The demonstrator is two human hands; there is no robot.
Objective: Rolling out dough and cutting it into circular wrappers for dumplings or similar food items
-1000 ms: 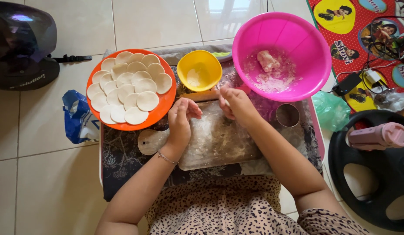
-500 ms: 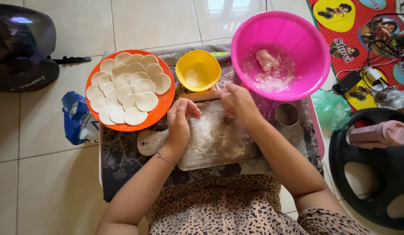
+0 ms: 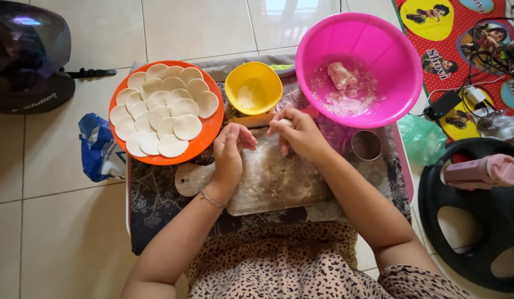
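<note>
Your left hand (image 3: 229,152) rests curled on the far edge of the flour-dusted wooden chopping board with a rounded handle (image 3: 268,180), fingers bent, gripping nothing that I can make out. Your right hand (image 3: 298,133) is closed over a small pale lump of dough (image 3: 285,122), pinching it at the fingertips just above the board's far rim, with a wooden rolling pin (image 3: 257,119) lying right beside it. To the left sits the round orange plastic plate (image 3: 204,141) stacked with thin white dough discs (image 3: 163,108), and beyond your hands stand the small yellow plastic bowl (image 3: 253,87) and the large pink plastic bowl (image 3: 359,69), which holds flour and another dough piece. A round metal cutter ring (image 3: 366,145) stands to the right of your wrist. Watch that right forearm: it lies close to the cutter and the pink bowl's near rim, and I'd judge a careless sweep could knock the ring away or tip the flour. The discs overlap, so I reckon they may stick together.
</note>
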